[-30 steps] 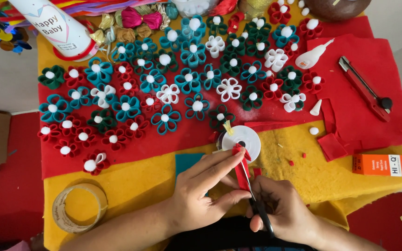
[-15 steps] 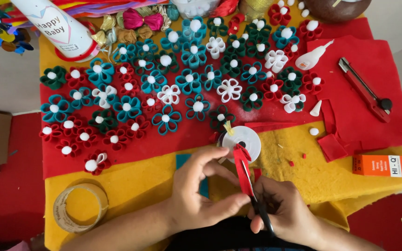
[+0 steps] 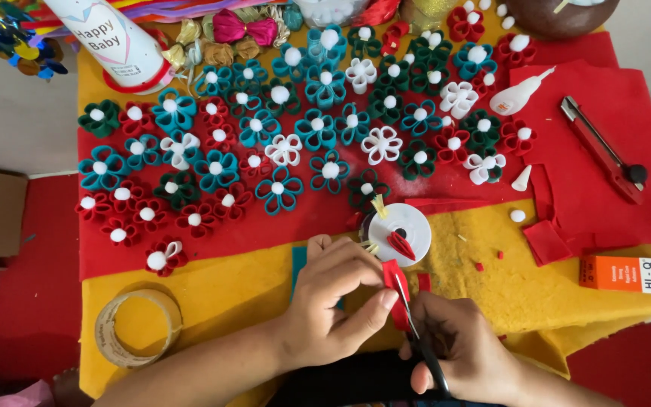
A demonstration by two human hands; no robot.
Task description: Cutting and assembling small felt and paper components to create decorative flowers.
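1. Yellow and red felt sheets cover the worktop (image 3: 212,290), crowded with teal, red, green and white felt flowers (image 3: 280,188).
2. Left hand (image 3: 333,301) pinches a small red felt piece (image 3: 395,275), fingers closed on it, just below a white disc (image 3: 401,232).
3. Right hand (image 3: 469,354) grips black-handled scissors (image 3: 420,339), blades at the felt.
4. An orange rectangular box (image 3: 631,273) lies at the right edge; a white cone with a red rim (image 3: 114,41) stands top left; a tape roll (image 3: 139,326) sits lower left.

Single head view – looks steeply down, close over hands at near edge of craft table (image 3: 190,294).
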